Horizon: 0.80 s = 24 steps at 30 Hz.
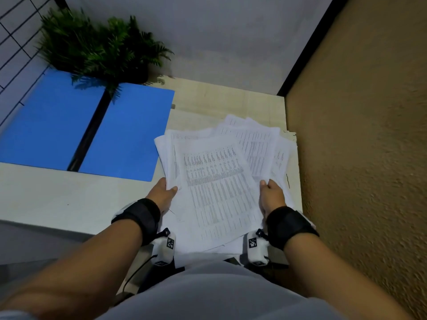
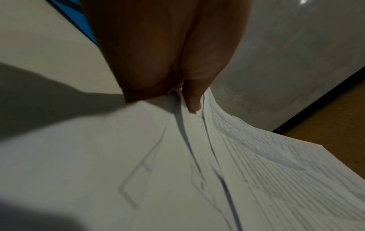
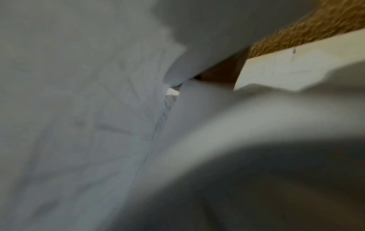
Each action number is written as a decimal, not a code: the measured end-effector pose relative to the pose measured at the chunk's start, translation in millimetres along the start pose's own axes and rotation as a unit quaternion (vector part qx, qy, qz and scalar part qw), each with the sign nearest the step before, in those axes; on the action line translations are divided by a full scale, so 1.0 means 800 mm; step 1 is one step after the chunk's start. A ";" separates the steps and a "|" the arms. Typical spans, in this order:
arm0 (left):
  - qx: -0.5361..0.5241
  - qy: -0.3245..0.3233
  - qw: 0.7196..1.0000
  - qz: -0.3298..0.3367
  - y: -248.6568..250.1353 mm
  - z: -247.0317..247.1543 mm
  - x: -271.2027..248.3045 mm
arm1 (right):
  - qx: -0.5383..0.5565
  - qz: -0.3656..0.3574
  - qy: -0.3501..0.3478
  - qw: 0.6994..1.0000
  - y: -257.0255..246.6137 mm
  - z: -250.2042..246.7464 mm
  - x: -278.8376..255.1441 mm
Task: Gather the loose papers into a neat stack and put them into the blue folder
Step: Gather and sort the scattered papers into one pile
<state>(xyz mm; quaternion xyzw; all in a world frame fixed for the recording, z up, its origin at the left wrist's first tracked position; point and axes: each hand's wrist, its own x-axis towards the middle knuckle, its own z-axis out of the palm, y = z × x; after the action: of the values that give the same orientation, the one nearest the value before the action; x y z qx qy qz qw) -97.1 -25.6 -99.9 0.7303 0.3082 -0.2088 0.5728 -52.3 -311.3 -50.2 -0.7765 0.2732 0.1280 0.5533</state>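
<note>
Fanned printed papers point(image 1: 215, 181) are gripped at both side edges by left hand point(image 1: 163, 192) & right hand point(image 1: 271, 196), thumbs on top, above desk point(image 1: 57, 199); open blue folder point(image 1: 129, 132) is seen lying flat to the left.

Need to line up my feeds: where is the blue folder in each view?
Head: blue folder lies open at left-centre, beside the papers.
Left wrist: blue sliver at the top left, beside the left hand.
Right wrist: not in it.
Shared landmark: the papers.
</note>
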 end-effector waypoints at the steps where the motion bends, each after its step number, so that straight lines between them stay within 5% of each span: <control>1: 0.003 0.004 1.000 0.000 -0.002 -0.001 0.002 | -0.024 -0.005 0.004 1.000 -0.006 -0.008 0.004; 11: 0.071 -0.032 0.997 0.003 0.017 0.002 -0.024 | -0.129 0.008 -0.117 0.985 -0.016 -0.027 0.012; 15: 0.117 -0.058 0.991 -0.004 0.017 -0.002 -0.020 | -0.246 -0.015 -0.047 0.968 -0.007 0.004 0.005; 18: 0.137 -0.052 0.989 -0.016 0.012 -0.002 -0.015 | -0.184 0.042 0.034 0.981 0.006 0.025 0.003; 24: 0.135 -0.073 0.988 -0.017 0.004 -0.001 -0.007 | -0.055 0.041 -0.013 0.998 0.025 0.047 0.011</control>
<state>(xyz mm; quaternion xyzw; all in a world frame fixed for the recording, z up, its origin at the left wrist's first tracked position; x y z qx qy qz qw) -99.0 -26.1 -93.9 0.7785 0.2469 -0.3107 0.4862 -52.5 -284.0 -84.0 -0.7924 0.2895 0.1757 0.5073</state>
